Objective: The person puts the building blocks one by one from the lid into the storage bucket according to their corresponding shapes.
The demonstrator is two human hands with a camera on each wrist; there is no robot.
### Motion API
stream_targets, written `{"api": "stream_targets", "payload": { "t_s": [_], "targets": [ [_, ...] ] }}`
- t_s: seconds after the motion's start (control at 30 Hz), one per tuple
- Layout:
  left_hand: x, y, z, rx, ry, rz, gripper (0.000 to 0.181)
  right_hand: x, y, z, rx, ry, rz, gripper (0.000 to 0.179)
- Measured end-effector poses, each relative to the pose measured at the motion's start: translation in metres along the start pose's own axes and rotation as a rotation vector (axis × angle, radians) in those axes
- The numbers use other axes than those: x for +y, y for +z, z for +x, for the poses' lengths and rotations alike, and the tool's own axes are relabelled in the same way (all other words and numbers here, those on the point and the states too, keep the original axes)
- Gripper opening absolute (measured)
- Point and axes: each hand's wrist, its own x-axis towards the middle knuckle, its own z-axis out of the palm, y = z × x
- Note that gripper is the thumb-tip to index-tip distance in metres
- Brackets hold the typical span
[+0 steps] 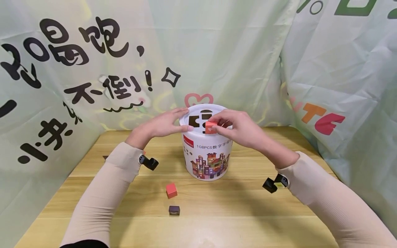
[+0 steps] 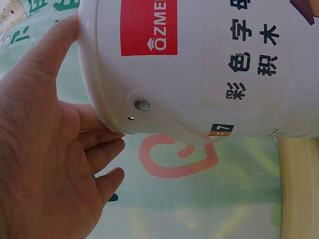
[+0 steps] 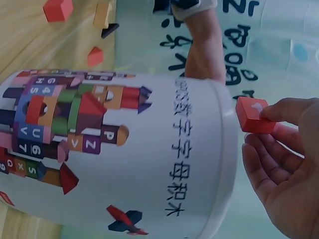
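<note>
Pale green cloth [image 1: 229, 51] hangs behind one wooden table [image 1: 248, 210], on which one white bucket [image 1: 207, 155] stands upright. Only the head view shows the several cut-out holes in its lid [image 1: 193, 112]. Two hands work there: the left hand [image 1: 164, 123], unclenched, touches the rim, while the right hand [image 1: 240, 127] pinches one red cube [image 1: 209, 128] over the lid; whether cube and lid touch, I cannot tell. Nearer lie two blocks, one red block [image 1: 171, 190] and one dark block [image 1: 174, 210]. The right wrist view adds one tan block [image 3: 102, 15], one dark wedge [image 3: 109, 31] and one red wedge [image 3: 95, 56]. Only the left wrist view shows one rivet [image 2: 142, 105] on the bucket's side.
</note>
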Motion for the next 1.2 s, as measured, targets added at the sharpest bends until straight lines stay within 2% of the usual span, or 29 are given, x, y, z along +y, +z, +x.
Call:
{"api": "stream_targets", "payload": {
  "t_s": [0.37,0.97,1.2],
  "targets": [
    [0.0,0.001,-0.001,0.006,0.008,-0.007,0.092,0.014,0.006,0.014,-0.045,0.079,0.022,0.019],
    [0.0,0.001,-0.002,0.01,0.012,-0.007,0.091,0.019,0.012,0.016,-0.103,0.093,0.009,0.018],
    [-0.001,0.002,-0.001,0.012,0.007,-0.008,0.092,0.019,0.012,0.014,-0.092,0.093,0.021,0.022]
  ]
}}
